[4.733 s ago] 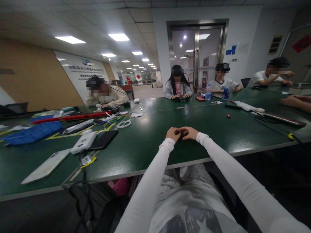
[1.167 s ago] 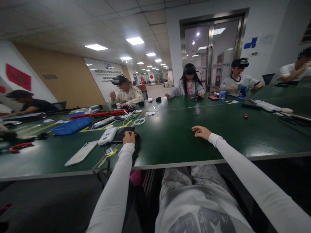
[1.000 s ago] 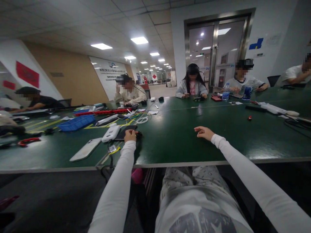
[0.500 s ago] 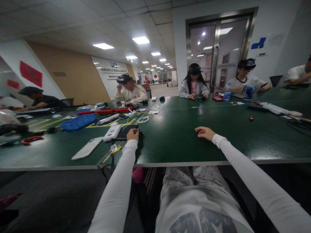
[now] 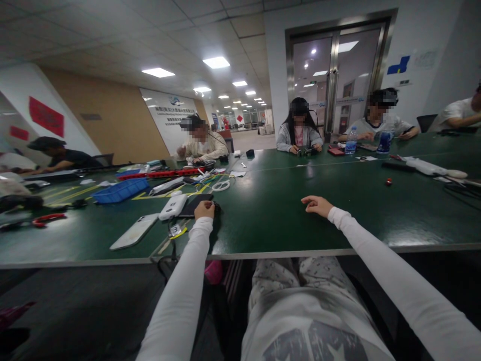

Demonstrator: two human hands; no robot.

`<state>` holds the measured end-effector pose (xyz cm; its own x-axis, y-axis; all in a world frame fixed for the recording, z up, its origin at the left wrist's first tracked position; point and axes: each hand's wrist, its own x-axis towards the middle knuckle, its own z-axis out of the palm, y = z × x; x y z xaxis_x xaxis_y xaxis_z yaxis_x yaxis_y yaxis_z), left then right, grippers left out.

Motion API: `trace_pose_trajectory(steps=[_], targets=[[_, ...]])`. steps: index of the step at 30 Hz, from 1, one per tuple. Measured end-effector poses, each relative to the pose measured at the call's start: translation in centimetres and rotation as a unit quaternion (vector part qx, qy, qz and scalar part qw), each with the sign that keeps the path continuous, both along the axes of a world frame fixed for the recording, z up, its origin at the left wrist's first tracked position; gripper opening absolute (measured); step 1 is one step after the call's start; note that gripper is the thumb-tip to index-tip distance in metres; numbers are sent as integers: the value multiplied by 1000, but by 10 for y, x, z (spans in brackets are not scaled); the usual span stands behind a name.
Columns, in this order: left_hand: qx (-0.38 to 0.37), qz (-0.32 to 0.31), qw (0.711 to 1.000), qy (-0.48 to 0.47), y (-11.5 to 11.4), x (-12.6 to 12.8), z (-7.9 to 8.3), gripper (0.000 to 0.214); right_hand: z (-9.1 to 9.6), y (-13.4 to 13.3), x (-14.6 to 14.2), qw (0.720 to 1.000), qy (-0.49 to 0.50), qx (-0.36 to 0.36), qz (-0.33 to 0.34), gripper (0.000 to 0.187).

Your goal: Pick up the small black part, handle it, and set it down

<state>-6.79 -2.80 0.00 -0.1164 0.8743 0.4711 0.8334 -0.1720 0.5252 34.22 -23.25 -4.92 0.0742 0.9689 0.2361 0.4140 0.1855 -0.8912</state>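
My left hand [image 5: 204,210] rests on the green table [image 5: 270,220] with its fingers closed over a small dark object [image 5: 216,206] that I cannot make out. It lies just right of a black tablet [image 5: 193,205] and a white device [image 5: 172,207]. My right hand [image 5: 316,205] lies on the bare tabletop further right, fingers loosely curled and slightly apart, holding nothing. Both arms wear white sleeves.
A white phone [image 5: 134,231] lies near the table's front edge at left. A blue tray [image 5: 119,190], a red bar [image 5: 158,174] and cables sit beyond. Several people sit around the table. A small red object [image 5: 388,182] lies at right.
The hands, together on a small dark object 4.7 s ago, have parted. My left hand carried it left beside the tablet. In the last second nothing has moved.
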Motion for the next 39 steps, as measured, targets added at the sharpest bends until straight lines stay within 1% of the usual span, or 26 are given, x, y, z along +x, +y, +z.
trace_pose_trajectory(steps=[4,14,24,32,39], targets=[[2,-7,1000,3,1,-1,-1,21,0,0,0,1000,-1,0,-2,42],[-1,0,1000,12,-7,3,4,21,-2,2,2,1000,-2,0,-2,41],[-3,-1,1000,19,1,0,-1,21,-1,1,2,1000,-14,0,2,41],[-2,-17,999,37,11,-6,-8,23,3,-2,-1,1000,-9,-4,-4,41],[-16,-25,998,54,11,-6,-6,23,2,-1,-1,1000,-13,0,-9,40]])
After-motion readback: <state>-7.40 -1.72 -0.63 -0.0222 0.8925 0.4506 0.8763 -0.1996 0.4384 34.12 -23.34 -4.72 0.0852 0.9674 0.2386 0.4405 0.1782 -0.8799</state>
